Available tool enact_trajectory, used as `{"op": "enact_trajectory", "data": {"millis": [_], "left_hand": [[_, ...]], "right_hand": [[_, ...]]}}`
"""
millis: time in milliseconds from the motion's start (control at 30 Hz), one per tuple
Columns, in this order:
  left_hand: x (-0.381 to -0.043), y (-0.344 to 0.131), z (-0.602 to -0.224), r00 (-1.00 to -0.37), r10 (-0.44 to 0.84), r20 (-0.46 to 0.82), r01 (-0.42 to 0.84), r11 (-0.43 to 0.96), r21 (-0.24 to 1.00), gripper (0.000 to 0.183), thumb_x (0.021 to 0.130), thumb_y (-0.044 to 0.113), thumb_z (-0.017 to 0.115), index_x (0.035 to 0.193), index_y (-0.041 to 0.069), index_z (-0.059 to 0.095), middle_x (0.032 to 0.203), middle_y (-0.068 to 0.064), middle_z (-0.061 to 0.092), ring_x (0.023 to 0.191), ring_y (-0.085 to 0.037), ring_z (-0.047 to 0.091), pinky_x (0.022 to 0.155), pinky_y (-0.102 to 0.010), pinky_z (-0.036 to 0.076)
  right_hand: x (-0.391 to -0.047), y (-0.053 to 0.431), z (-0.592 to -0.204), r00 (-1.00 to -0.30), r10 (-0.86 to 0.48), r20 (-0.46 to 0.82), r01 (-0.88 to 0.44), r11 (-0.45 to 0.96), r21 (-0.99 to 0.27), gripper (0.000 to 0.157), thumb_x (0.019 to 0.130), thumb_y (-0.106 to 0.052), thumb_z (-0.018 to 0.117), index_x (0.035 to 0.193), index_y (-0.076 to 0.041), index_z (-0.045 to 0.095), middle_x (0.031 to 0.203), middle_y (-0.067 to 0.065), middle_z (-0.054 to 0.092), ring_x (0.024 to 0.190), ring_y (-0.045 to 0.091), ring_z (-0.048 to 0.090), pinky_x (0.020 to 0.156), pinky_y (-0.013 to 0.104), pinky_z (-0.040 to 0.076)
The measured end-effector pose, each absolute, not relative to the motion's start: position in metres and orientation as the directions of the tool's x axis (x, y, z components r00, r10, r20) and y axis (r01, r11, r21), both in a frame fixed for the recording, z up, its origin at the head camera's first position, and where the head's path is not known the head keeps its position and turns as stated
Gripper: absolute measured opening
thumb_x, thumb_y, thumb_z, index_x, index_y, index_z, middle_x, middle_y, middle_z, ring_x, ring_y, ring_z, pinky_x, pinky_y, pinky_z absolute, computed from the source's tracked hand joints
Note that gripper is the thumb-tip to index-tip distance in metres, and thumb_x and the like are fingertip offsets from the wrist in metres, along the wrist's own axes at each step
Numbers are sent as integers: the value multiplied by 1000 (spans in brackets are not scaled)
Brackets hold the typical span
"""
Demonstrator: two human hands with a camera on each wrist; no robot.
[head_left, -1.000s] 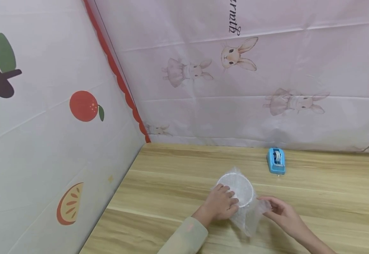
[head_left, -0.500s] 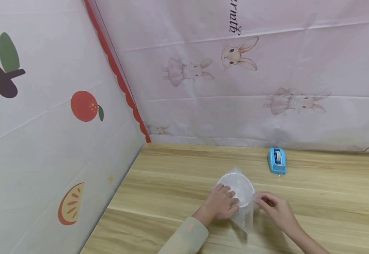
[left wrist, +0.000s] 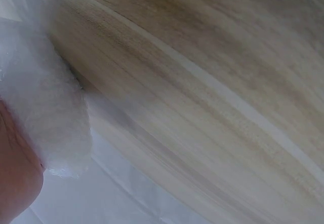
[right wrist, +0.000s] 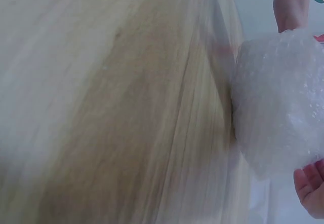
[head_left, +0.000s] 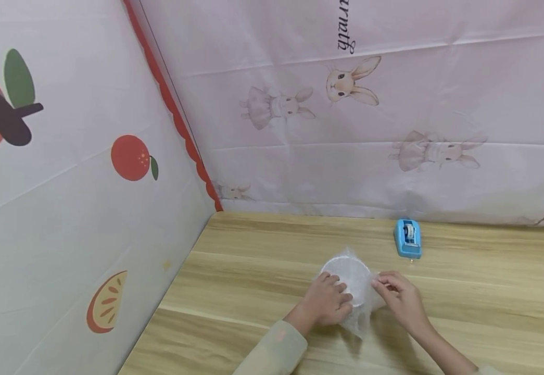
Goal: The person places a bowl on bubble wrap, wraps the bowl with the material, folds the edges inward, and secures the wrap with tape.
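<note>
The bubble wrap (right wrist: 277, 102) is whitish, the dispenser (head_left: 407, 240) blue, the table (head_left: 253, 271) wood-grained.

Head view: light soft, fairly even, mostly sharp. My right hand (head_left: 402, 301) throws a soft shadow on the table (head_left: 197, 333); creases in the far wall (head_left: 309, 143) catch pale highlights. Wrist views dimmer, bluish, table grain smeared. Tiny glints on my bubble wrap (right wrist: 278, 107), right wrist view.
</note>
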State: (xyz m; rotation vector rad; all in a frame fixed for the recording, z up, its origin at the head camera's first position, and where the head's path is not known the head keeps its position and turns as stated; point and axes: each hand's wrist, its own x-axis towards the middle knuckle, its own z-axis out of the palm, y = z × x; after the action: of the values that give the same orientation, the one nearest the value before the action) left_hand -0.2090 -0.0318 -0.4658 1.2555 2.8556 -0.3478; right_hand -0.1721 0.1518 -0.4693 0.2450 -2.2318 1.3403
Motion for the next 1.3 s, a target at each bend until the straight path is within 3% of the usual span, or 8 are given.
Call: {"op": "enact_trajectory", "data": {"millis": [167, 433, 700, 967, 1300], "left_hand": [[-208, -32, -465, -680, 727, -95, 728, 655, -201, 46, 96, 40, 21, 127, 34, 56, 133, 9, 54, 128, -15, 45, 108, -32, 32], [-210, -32, -465, -682, 724, -104, 728, 656, -201, 46, 97, 40, 21, 127, 34, 55, 133, 10, 54, 128, -16, 45, 108, -32, 32], [-213, -34, -469, -658, 752, -41, 742, 639, -203, 47, 97, 35, 19, 122, 33, 59, 128, 10, 58, 123, -15, 48, 103, -30, 34], [-215, -34, -469, -679, 733, -51, 734, 678, -40, 54, 100, 39, 12, 124, 28, 60, 131, 5, 57, 127, -18, 45, 108, -32, 30], [-217, -34, -470, -642, 765, -43, 766, 639, -68, 51, 99, 44, 17, 118, 30, 63, 129, 5, 58, 125, -19, 47, 105, -33, 32]], "right_hand": [[-177, 150, -470, -890, 118, 440, -326, 508, -797, 9, 84, -1, 62, 75, -2, 66, 72, 4, 64, 67, -9, 49, 57, 13, 46], [-185, 149, -470, -901, 114, 419, -306, 518, -799, 12, 86, -3, 61, 75, -3, 64, 74, 10, 67, 67, -8, 51, 57, 17, 50], [-192, 148, -472, -896, 113, 430, -311, 532, -788, 13, 87, -6, 60, 75, -3, 62, 66, 4, 59, 59, -3, 43, 49, 18, 43], [-199, 144, -471, -890, 139, 435, -266, 615, -742, 16, 86, -8, 62, 71, -4, 61, 58, 0, 51, 53, 0, 38, 45, 19, 36], [-202, 141, -461, -921, 185, 343, -142, 659, -739, 21, 88, -13, 60, 70, -3, 60, 57, 3, 51, 52, 7, 40, 46, 20, 34]]}}
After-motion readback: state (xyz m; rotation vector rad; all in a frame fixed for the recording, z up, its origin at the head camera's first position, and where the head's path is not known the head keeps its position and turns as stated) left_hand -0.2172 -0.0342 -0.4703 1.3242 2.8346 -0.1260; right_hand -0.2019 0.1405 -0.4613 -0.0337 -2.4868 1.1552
